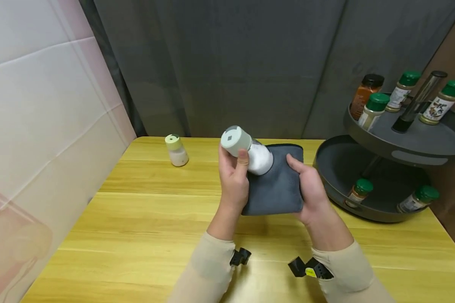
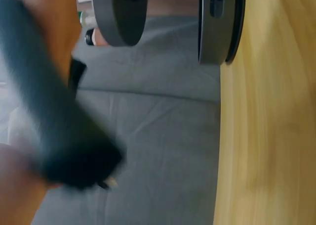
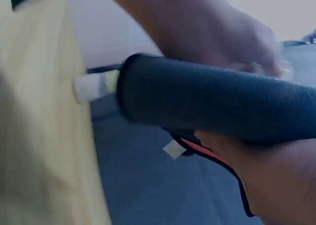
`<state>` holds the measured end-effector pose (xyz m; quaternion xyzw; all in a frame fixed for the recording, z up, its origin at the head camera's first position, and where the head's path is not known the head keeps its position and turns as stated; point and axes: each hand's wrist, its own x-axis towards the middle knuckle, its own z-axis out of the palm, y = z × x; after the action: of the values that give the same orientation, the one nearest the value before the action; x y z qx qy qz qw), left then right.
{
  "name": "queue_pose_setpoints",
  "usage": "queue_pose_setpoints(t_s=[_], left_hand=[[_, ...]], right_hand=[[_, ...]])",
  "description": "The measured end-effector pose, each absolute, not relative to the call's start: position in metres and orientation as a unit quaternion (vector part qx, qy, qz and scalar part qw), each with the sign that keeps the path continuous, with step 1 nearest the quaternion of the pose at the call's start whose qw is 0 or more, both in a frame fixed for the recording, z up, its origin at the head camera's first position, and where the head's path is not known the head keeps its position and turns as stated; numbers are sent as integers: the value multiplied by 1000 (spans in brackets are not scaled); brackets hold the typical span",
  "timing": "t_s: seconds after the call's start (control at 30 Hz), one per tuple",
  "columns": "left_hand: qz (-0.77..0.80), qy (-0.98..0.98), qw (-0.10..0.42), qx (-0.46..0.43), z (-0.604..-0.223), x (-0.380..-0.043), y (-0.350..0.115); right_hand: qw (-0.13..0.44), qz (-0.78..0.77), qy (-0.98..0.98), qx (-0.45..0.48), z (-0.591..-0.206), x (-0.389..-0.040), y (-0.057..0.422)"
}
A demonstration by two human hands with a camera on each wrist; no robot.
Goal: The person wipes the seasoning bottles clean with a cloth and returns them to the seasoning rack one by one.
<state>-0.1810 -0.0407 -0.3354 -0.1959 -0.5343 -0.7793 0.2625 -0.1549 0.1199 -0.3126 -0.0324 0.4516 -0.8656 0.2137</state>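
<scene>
My left hand [image 1: 235, 181] grips a small shaker jar [image 1: 260, 158] with a pale mint cap and white contents. The jar is tilted, its cap up and to the left, its base against a dark grey cloth [image 1: 274, 193]. On the cloth's right edge, my right hand [image 1: 314, 191] holds it with the thumb on top and the other fingers underneath, hidden. Both hands are raised over the table. The wrist views show the cloth [image 2: 54, 106] bent over in a thick fold, with a reddish strip of lining [image 3: 205, 150] below it in the right wrist view.
Another shaker jar [image 1: 177, 153], with a yellow-green cap, stands at the back left of the wooden table [image 1: 136, 235]. A two-tier dark rack [image 1: 375, 145] at the right carries several spice bottles and a tall grinder [image 1: 418, 103]. A grey curtain [image 1: 231, 67] hangs behind.
</scene>
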Motion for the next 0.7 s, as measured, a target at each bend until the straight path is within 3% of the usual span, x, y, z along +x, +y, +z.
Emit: queue_pose_setpoints(t_s=[0.2, 0.47, 0.7], left_hand=[[-812, -487, 255, -197, -332, -174, -35], [-797, -502, 266, -205, -331, -177, -37], [-808, -490, 258, -203, -333, -175, -37]], right_hand=[[173, -888, 427, -18, -301, -163, 122], [210, -864, 457, -27, -309, -153, 115], [177, -878, 443, -28, -306, -155, 117]])
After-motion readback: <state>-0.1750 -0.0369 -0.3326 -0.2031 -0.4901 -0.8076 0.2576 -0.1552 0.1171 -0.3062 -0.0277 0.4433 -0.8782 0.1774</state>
